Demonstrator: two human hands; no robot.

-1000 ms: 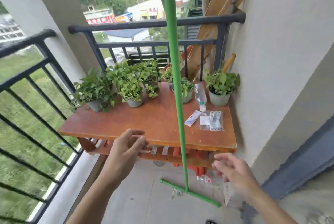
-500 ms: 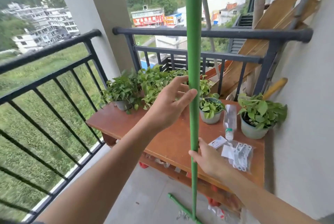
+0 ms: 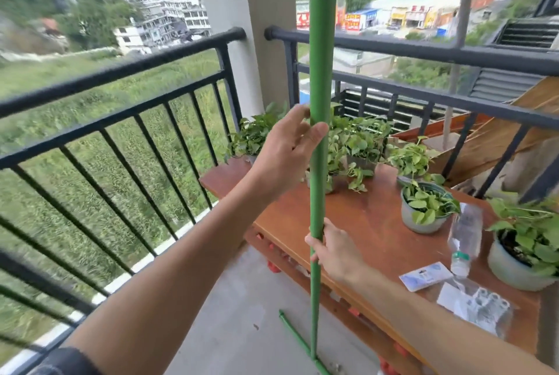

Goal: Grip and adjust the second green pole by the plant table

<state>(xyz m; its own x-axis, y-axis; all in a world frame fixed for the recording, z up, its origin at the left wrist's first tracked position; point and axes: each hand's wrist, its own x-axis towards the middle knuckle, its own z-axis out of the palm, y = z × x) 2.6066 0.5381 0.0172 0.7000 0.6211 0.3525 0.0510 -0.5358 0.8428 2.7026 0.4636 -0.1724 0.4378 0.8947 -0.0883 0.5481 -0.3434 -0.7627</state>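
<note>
— How's my hold?

— My right hand point(image 3: 335, 250) is wrapped round the green pole point(image 3: 319, 72) low down. My left hand point(image 3: 287, 150) is higher, thumb and fingers only loosely closing on it. The pole stands upright, with its foot bar point(image 3: 295, 335) on the floor beside the wooden table point(image 3: 357, 223).

— Risks?

— With the upper hold that loose, I judge the top could swing. The potted plants point(image 3: 426, 208) and plastic bottle point(image 3: 464, 238) sit just behind it, and the railing point(image 3: 423, 50) hems it in.
</note>
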